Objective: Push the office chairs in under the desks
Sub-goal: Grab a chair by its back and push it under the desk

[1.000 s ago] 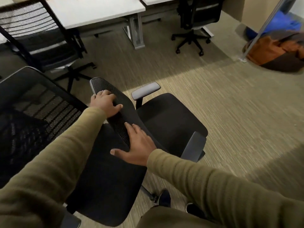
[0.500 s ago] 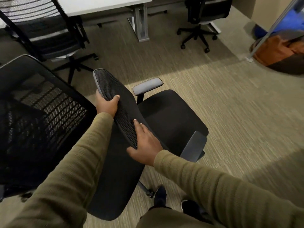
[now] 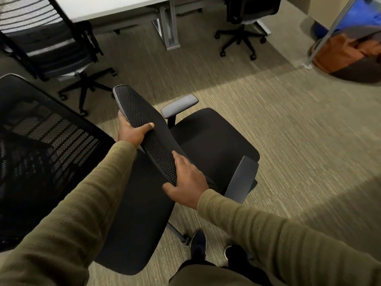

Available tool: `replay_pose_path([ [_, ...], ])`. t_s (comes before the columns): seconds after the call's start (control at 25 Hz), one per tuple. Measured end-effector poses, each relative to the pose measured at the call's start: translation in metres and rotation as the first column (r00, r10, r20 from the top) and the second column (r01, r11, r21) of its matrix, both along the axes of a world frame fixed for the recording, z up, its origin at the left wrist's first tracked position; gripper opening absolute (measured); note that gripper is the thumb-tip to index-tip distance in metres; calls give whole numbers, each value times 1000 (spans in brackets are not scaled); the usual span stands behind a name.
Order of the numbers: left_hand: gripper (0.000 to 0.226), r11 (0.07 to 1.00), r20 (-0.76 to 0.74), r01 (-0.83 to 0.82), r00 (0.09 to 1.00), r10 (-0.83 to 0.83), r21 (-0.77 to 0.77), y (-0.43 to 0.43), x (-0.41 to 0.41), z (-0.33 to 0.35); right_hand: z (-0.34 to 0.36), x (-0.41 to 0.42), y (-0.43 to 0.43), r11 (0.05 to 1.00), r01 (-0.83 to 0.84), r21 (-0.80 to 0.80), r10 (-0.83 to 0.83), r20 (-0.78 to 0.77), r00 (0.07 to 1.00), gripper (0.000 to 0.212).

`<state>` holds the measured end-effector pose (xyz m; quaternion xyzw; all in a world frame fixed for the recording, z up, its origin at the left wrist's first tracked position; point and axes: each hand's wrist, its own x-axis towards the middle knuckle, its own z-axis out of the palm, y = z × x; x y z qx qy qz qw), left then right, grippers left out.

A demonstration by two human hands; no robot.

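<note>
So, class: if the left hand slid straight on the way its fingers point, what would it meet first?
The left hand already grips the chair's mesh headrest; its fingers point across it. Past that, probably the grey armrest, though depth is unclear.

An open-plan office: black mesh-backed swivel chairs (image 3: pixel 206 145) on castors stand on striped grey-green carpet (image 3: pixel 288 124) beside a white-topped table (image 3: pixel 115 7) on a grey metal leg (image 3: pixel 168 27), a second chair (image 3: pixel 245 19) drawn up at the table's far side.
</note>
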<state>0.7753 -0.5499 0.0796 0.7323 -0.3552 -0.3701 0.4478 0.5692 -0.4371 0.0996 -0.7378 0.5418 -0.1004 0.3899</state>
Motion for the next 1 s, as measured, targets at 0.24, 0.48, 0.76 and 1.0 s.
replay_pose_path([
  [0.24, 96, 996, -9, 94, 996, -94, -2, -20, -53, -2, 0, -53, -14, 998, 59, -26, -59, 7, 998, 93],
  [0.48, 117, 988, -16, 149, 989, -149, 30, -46, -139, -7, 4, -140, -33, 991, 127, -49, -129, -28, 991, 89],
  [0.76, 119, 971, -75, 237, 969, -235, 15, -73, -260, -9, 7, -251, -46, 974, 224, -31, -225, -54, 973, 87],
  [1.0, 121, 951, -66, 308, 950, -306, 38, -81, -365, -11, 10, -344, -39, 948, 313, -63, -316, -51, 947, 80],
])
